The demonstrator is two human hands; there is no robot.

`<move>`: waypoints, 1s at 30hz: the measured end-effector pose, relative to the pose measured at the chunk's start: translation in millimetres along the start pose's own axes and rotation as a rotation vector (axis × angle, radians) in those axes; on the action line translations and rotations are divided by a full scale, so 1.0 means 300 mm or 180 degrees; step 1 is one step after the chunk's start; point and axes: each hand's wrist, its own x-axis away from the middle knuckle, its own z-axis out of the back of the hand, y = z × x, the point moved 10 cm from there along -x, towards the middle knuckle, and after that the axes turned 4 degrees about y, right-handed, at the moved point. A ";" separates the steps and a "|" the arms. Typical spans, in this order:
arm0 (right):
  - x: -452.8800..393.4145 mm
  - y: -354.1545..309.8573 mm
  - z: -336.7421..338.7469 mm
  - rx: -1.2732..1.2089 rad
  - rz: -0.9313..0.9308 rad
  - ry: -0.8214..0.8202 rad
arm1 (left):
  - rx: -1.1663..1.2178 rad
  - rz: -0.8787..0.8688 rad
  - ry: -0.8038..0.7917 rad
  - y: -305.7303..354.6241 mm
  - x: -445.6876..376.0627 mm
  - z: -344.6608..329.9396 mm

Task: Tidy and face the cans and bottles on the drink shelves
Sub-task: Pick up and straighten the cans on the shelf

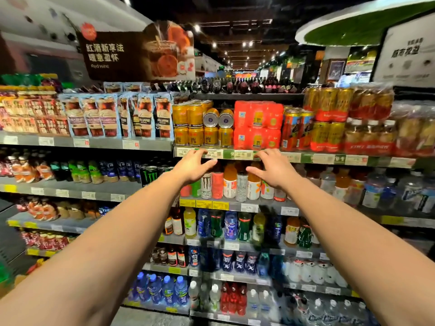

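Head view — both hands empty, fingers spread, left hand [194, 164] and right hand [273, 169] mid-frame before mixed bottles and cans [231, 182]; two gold cans [217, 118] above lie sideways — facing unfinished.

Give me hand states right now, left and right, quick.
Left hand: open, fingers spread, holding nothing, in front of the shelf edge.
Right hand: open, fingers spread, holding nothing, just above the bottles.
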 end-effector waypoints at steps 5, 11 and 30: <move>-0.168 0.069 -0.073 -0.0285 0.0205 0.0097 | 0.0003 0.0003 -0.0020 0.040 -0.183 -0.057; -0.286 0.056 -0.183 -0.0762 0.0470 0.0277 | -0.0127 -0.0062 0.0067 -0.031 -0.287 -0.112; -0.424 -0.290 -0.666 -0.1602 0.0031 -0.0099 | 0.0442 0.0384 0.0167 -0.672 -0.304 -0.244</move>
